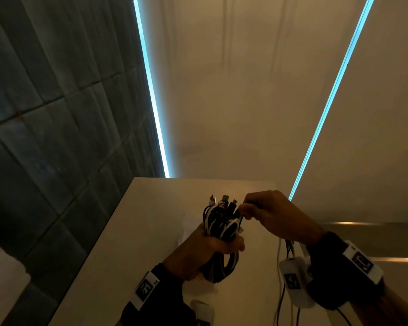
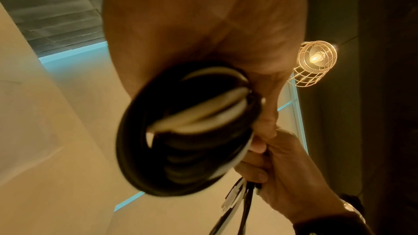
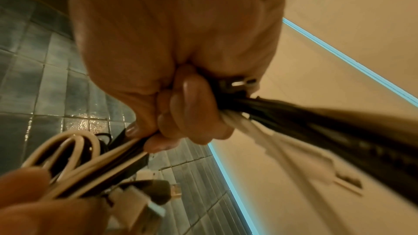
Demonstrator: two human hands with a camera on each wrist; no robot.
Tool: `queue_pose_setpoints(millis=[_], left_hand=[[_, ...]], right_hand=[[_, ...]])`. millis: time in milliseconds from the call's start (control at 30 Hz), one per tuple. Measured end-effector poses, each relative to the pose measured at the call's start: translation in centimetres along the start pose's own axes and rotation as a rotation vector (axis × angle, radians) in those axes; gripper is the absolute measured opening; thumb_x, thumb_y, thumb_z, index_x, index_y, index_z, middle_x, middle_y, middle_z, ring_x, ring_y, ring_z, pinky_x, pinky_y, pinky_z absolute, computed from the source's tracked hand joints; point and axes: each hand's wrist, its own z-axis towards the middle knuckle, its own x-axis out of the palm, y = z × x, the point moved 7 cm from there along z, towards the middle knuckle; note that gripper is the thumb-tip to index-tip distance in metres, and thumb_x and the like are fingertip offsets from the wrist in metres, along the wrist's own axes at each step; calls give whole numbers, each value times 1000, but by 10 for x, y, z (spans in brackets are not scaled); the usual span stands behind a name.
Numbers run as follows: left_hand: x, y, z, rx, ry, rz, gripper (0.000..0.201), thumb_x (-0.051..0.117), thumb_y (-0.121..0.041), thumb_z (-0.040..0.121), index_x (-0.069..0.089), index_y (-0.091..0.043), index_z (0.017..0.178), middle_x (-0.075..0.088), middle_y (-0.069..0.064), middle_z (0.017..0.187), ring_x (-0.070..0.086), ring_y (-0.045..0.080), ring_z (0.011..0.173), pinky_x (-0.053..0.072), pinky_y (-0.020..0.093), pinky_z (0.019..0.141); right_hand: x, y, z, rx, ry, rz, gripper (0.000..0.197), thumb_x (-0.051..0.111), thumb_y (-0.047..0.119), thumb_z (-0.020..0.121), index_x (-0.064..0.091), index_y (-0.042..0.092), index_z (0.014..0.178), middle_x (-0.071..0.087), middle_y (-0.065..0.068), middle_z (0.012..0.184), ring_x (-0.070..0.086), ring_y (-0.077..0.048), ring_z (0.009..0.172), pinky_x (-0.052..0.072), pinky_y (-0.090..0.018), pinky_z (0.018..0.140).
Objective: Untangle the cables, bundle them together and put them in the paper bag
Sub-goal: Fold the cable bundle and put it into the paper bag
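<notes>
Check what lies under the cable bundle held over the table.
Under the cable bundle, gripped by the left hand, something white lies on the pale table; hand and cables cover most of it, so its identity cannot be told.

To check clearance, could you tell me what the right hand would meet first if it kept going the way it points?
Most likely the cable bundle gripped by the left hand; the right hand already pinches strands at its top.

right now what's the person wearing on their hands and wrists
Both hands are bare. The left hand has a dark sleeve or cuff at the wrist with a white band bearing a black square marker. The right hand has the same dark cuff, with white marker-tagged camera housings and thin cables trailing below.
</notes>
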Motion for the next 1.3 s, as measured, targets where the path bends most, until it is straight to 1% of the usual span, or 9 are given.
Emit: queue_pose_setpoints(millis=[67, 333, 433, 633, 767, 867, 1033, 1167, 1300], left_hand=[[10, 3, 0, -32, 81, -152, 24, 64, -6, 85, 59, -1, 108, 71, 10, 92, 68, 24, 83, 54, 33, 77], [21, 19, -3, -236, 65, -291, 32, 63, -27, 81, 57, -23, 50, 30, -6, 47, 29, 10, 40, 31, 23, 46], [10, 24, 0, -209, -29, -405, 35, 71, -31, 83, 57, -17, 54, 36, -2, 47, 37, 14, 42, 40, 29, 52], [-9, 24, 5, -111, -171, -538, 29, 74, -28, 77, 55, -9, 66, 34, -2, 45, 35, 11, 36, 42, 27, 47], [-16, 25, 6, -91, -262, -540, 28, 71, -28, 77, 53, -12, 63, 28, -4, 44, 30, 9, 35, 39, 26, 44], [-21, 33, 6, -99, -336, -490, 33, 77, -35, 69, 52, -13, 66, 29, -3, 47, 31, 10, 37, 38, 27, 46], [-13, 32, 10, -52, -355, -353, 57, 86, -59, 54, 47, -18, 62, 31, 1, 52, 34, 15, 44, 38, 30, 50], [4, 31, 15, -93, -260, -335, 56, 79, -64, 61, 62, -13, 78, 47, 12, 69, 49, 25, 64, 46, 34, 65], [17, 29, 14, -145, -184, -520, 21, 78, -38, 70, 69, -20, 75, 55, 0, 66, 58, 17, 63, 46, 33, 70]], right_hand=[[-1, 0, 0, -9, -23, -19, 30, 53, 32, 94, 54, 29, 64, 51, 14, 56, 46, -4, 52, 36, -18, 56], [16, -21, -18, 113, 60, 142, 31, 52, 31, 95, 62, 17, 70, 50, 6, 56, 44, -5, 46, 36, -18, 47], [36, -36, -37, 280, 120, 580, 34, 52, 36, 96, 55, 17, 68, 42, 7, 54, 34, -9, 43, 33, -22, 43], [60, -48, -69, 244, 105, 845, 38, 51, 50, 88, 58, 14, 79, 60, -9, 68, 59, -32, 65, 51, -37, 68], [72, -58, -82, 329, -35, 1011, 39, 53, 41, 94, 59, 3, 91, 43, -7, 60, 38, -19, 46, 39, -28, 44], [68, -50, -84, 383, -208, 876, 36, 50, 41, 87, 64, 8, 89, 38, 0, 54, 29, -11, 41, 27, -22, 40], [45, -9, -70, 215, -436, 275, 17, 47, 34, 93, 56, 32, 79, 50, 8, 56, 50, -6, 51, 39, -17, 48], [51, 22, -57, 113, -355, 55, 34, 31, 52, 94, 56, 29, 93, 55, 16, 69, 59, -7, 61, 52, -22, 58], [68, 40, -50, 126, -191, -81, 25, 32, 26, 96, 49, 14, 111, 56, 2, 92, 49, -10, 77, 50, -31, 73]])
